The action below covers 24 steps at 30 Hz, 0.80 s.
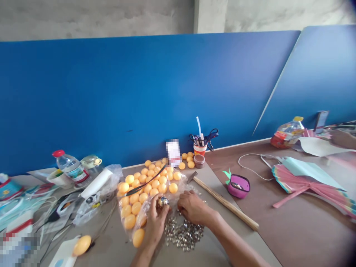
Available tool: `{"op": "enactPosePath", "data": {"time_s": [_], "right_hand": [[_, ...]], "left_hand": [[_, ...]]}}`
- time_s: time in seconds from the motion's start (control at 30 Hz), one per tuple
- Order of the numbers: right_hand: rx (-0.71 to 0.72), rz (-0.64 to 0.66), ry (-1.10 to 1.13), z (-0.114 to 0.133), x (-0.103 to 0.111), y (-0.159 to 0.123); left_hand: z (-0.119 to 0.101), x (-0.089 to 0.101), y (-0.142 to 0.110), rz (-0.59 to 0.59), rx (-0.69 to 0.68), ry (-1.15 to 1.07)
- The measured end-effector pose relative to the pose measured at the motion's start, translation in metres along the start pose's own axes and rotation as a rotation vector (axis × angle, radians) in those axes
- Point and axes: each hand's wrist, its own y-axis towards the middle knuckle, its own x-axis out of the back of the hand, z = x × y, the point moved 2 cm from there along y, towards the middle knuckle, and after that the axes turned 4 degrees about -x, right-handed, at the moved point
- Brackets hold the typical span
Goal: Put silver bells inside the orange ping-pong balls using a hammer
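My left hand (pixel 156 218) is closed around a small ball covered with shiny silver pieces (pixel 163 201), held up between thumb and fingers. My right hand (pixel 191 207) is at the far edge of a loose pile of small shiny silver pieces (pixel 185 235). Its fingers are curled and pressed together, and whatever is between the fingertips is hidden. Just beyond my left hand lies a clear plastic bag with several orange balls (pixel 150 181). One orange ball (pixel 138 237) lies close to my left wrist.
A wooden-handled hammer (pixel 225 202) lies right of my right hand. Past it sits a purple pouch (pixel 238 186). A cup of tools (pixel 200 148) stands near the blue partition (pixel 139 104). Bottles (pixel 72 168), cables and plastic wrap crowd the left; another person's hand (pixel 345 139) appears far right.
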Motion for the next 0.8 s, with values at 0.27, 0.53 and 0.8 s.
{"op": "enactPosePath", "data": {"time_s": [0.27, 0.53, 0.8], "right_hand": [[-0.094, -0.203, 0.427, -0.001, 0.008, 0.001], [-0.061, -0.312, 0.685, 0.001, 0.003, 0.006], [-0.248, -0.175, 1.143, 0.004, 0.003, 0.006]], "left_hand": [[-0.002, -0.003, -0.001, 0.065, 0.035, -0.062], [-0.01, -0.006, -0.003, 0.138, 0.041, -0.095], [-0.013, -0.008, -0.005, 0.145, 0.066, -0.157]]}}
